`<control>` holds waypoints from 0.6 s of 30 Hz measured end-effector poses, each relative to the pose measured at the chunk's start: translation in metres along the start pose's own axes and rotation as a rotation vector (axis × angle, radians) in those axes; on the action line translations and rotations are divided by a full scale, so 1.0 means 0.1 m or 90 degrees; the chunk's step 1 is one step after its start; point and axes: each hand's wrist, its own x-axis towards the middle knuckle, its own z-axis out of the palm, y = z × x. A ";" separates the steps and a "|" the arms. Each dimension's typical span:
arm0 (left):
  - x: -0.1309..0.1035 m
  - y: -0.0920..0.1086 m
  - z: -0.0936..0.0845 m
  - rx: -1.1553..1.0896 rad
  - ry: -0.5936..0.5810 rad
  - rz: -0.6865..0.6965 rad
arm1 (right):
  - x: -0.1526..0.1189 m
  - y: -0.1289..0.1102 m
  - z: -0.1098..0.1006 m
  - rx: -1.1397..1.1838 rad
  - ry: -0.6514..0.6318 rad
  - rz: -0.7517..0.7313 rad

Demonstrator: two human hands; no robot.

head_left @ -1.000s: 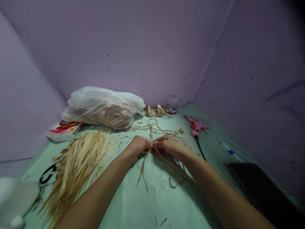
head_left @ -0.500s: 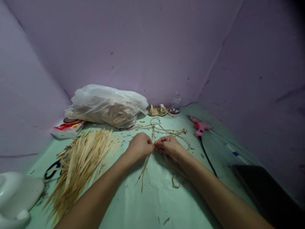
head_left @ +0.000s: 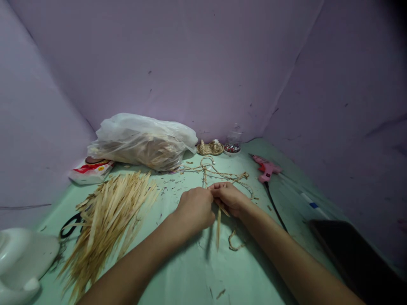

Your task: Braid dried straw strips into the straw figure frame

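Note:
My left hand (head_left: pixel 197 207) and my right hand (head_left: pixel 229 197) meet at the near end of a braided straw cord (head_left: pixel 205 177). Both are closed, fingertips pinching the cord's fibres. Loose straw strands (head_left: pixel 218 228) hang down from under my right hand toward me. Beyond the hands the cord runs to a knot, with thin twisted lengths spreading left and right and a small loop at the top. The exact crossing of the strands is hidden behind my left hand.
Left lies a heap of dry straw strips (head_left: pixel 104 216) over black-handled scissors (head_left: pixel 68 226). A plastic bag (head_left: pixel 143 142), woven straw slippers (head_left: pixel 210 148) and a bead container (head_left: pixel 232 146) stand at the back. A pink glue gun (head_left: pixel 266 167) and a dark phone-like slab (head_left: pixel 352 254) are right.
My left hand has moved right and nearer to me, its back turning over the cord's end. The loose strands have swung from the left to below my right hand, which has barely shifted.

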 end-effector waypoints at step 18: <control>0.34 -0.28 0.16 -0.738 -0.135 -0.294 | 0.02 0.00 -0.06 -0.279 -0.034 -0.179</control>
